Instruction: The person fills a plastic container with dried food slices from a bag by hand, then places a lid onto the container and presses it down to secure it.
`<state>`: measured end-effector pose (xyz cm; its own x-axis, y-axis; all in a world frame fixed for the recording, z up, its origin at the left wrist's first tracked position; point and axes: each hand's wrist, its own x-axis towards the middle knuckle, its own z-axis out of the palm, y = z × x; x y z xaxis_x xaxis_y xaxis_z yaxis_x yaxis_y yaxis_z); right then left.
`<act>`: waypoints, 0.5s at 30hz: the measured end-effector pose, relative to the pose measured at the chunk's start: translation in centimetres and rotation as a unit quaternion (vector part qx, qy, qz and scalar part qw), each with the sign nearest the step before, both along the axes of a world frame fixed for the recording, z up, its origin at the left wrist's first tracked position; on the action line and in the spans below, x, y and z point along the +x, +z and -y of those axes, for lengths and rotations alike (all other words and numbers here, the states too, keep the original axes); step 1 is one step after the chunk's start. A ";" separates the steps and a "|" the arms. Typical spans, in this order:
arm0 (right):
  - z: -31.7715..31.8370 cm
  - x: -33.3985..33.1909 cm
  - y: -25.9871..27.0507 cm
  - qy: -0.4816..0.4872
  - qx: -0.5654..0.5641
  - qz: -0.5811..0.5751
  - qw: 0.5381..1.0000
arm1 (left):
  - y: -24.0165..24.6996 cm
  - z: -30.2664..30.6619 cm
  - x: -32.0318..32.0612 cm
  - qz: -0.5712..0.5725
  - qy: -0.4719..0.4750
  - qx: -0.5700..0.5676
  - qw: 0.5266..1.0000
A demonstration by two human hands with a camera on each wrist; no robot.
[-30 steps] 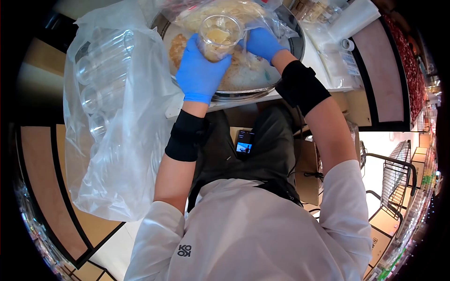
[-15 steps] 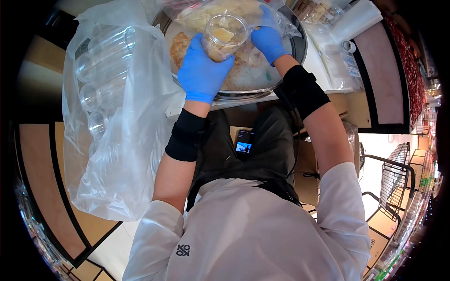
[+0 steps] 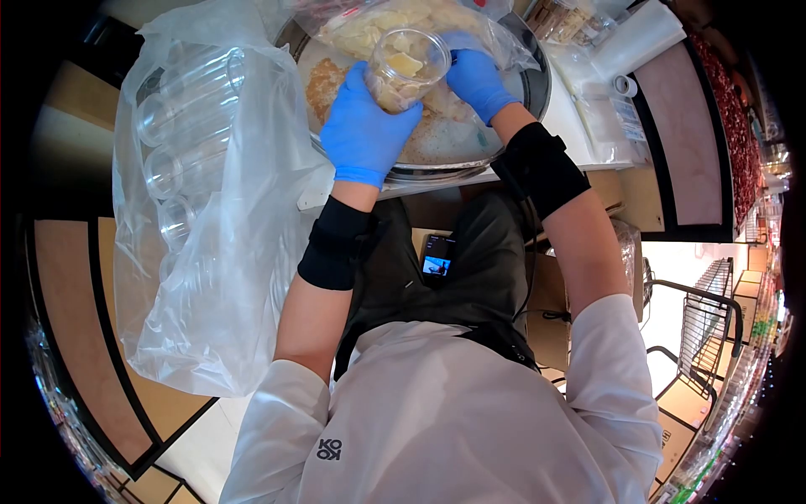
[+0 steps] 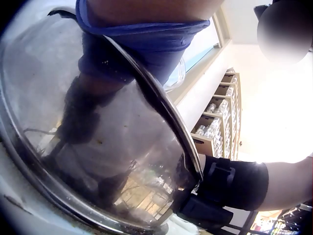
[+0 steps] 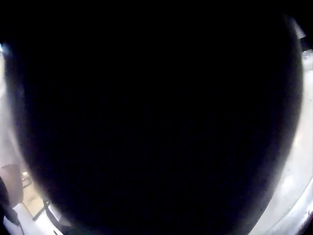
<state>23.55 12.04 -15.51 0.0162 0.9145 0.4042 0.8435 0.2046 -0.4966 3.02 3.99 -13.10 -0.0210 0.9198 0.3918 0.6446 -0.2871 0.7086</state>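
Note:
My blue-gloved left hand (image 3: 367, 134) grips a clear plastic cup (image 3: 411, 71) from its near left side, over a round metal tray (image 3: 437, 161). Pale yellow slices (image 3: 405, 65) lie inside the cup. Just right of the cup, my gloved right hand (image 3: 480, 82) reaches to a clear plastic bag (image 3: 382, 25) full of similar pale pieces; its fingertips are partly hidden, and I cannot tell whether they pinch anything. In the left wrist view the glove cuff (image 4: 142, 36) hangs beside the tray's shiny metal side (image 4: 127, 122). Darkness fills most of the right wrist view.
To the left hangs a large translucent bag (image 3: 227, 277) with stacked clear cups (image 3: 164, 172) inside. Brown crumbs (image 3: 325, 80) lie in the tray. Plastic packaging (image 3: 600, 105) and a white roll (image 3: 638, 38) are at the right. A wire cart (image 3: 705, 323) stands farther right.
The cup and left hand have shifted slightly right. My right hand drew back from the cup's side, its fingers stretched up over the bag, and now they are lower, near the cup again.

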 end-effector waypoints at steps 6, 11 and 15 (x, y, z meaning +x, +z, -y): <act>1.5 1.2 1.6 0.035 -0.048 -0.106 0.993 | 0.3 0.1 -0.1 -0.001 0.002 0.003 1.000; 2.7 2.6 1.8 -0.009 -0.007 -0.066 0.998 | 0.4 0.2 0.1 0.022 -0.006 -0.013 1.000; 4.7 3.1 3.1 -0.016 0.005 -0.078 0.997 | 0.3 0.0 0.1 0.008 0.017 0.011 1.000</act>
